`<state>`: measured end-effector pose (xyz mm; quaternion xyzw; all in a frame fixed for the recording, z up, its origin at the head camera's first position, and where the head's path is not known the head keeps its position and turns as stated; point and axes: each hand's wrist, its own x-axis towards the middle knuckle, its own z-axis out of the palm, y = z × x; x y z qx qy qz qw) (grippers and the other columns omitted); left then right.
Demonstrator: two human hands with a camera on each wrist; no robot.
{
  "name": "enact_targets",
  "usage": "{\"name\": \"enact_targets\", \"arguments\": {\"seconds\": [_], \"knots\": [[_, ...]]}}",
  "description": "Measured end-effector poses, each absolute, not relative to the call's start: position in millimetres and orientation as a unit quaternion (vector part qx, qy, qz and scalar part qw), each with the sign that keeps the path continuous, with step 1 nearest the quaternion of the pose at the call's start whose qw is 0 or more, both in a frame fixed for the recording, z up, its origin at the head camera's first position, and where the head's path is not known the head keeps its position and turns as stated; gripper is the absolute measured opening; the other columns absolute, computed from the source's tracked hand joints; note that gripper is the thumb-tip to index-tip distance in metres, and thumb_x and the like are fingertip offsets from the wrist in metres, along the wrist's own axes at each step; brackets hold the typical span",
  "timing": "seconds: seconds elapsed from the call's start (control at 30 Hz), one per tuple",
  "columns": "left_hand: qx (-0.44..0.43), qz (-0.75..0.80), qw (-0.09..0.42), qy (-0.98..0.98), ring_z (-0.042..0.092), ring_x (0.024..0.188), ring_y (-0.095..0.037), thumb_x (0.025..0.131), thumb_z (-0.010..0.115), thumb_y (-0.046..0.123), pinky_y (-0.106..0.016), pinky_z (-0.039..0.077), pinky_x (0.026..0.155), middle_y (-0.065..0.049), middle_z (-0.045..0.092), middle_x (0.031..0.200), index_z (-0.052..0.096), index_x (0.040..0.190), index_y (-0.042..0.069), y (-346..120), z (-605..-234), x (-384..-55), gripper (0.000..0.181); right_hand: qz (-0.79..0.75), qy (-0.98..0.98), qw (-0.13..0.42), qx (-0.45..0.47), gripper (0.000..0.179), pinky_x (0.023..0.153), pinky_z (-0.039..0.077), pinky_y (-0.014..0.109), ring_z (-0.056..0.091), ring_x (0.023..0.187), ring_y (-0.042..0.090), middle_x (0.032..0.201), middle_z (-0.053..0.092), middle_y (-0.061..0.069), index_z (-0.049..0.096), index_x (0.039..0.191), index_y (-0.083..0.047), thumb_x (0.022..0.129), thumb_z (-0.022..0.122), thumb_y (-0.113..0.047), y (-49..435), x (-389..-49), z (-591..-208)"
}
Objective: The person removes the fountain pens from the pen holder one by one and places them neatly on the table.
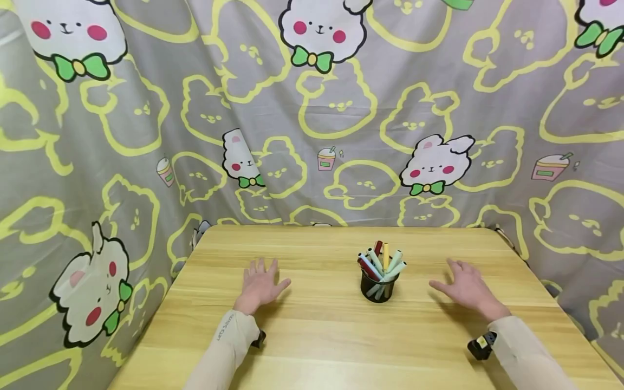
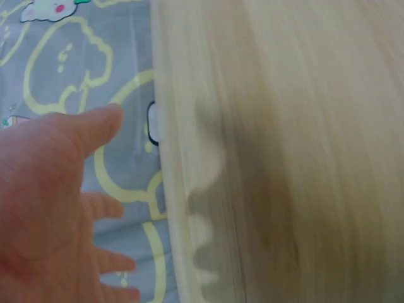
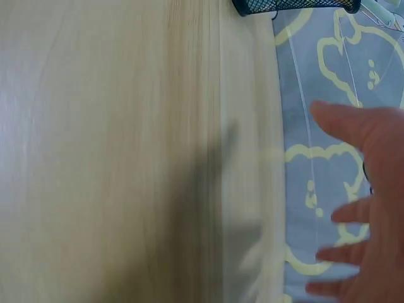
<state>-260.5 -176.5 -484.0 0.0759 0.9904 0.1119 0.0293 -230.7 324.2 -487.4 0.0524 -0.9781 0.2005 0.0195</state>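
Note:
In the head view a black mesh pen cup [image 1: 378,290] stands on the wooden table, right of the middle. Several markers [image 1: 386,257] lean upright in it, with pale green, yellow, blue and dark red bodies. My left hand [image 1: 260,284] is over the table to the left of the cup, fingers spread, holding nothing. On the cup's other side my right hand [image 1: 465,286] also has its fingers spread and holds nothing. The right wrist view catches the mesh cup's edge [image 3: 293,5] at the top. Both hands cast shadows on the wood.
The light wooden table [image 1: 322,346] reaches back to a grey curtain [image 1: 341,200] printed with cartoon animals, which also hangs along the left side. Each wrist carries a small black camera, one of them the right wrist camera [image 1: 481,346] below the sleeve.

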Motion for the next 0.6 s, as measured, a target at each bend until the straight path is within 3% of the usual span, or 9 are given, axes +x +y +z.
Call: {"name": "enact_targets", "arguments": {"seconds": [0.23,0.6], "knots": [[0.140,0.204,0.015,0.969,0.015,0.136,-0.045,0.095,0.053,0.042,-0.057,0.013,0.109,-0.029,0.020,0.149,0.027,0.148,0.004,-157.4,-480.3,-266.0,0.070,0.307,-0.942,0.011,0.136,0.083,0.095,0.032,0.063,0.036,0.120,0.054,0.135,0.038,0.036,0.033,0.138,0.013,0.080,0.076,-0.030,310.2,-236.9,-496.5],[0.232,0.327,0.000,0.916,0.035,0.132,-0.032,0.094,0.058,0.029,-0.049,0.030,0.105,-0.013,0.040,0.143,0.041,0.142,0.008,-112.3,-480.9,-269.9,0.055,0.481,-0.854,-0.061,0.191,0.076,0.096,0.038,0.056,0.037,0.123,0.051,0.135,0.042,0.030,0.032,0.139,0.009,0.080,0.076,-0.010,281.8,-244.8,-503.8]]}}
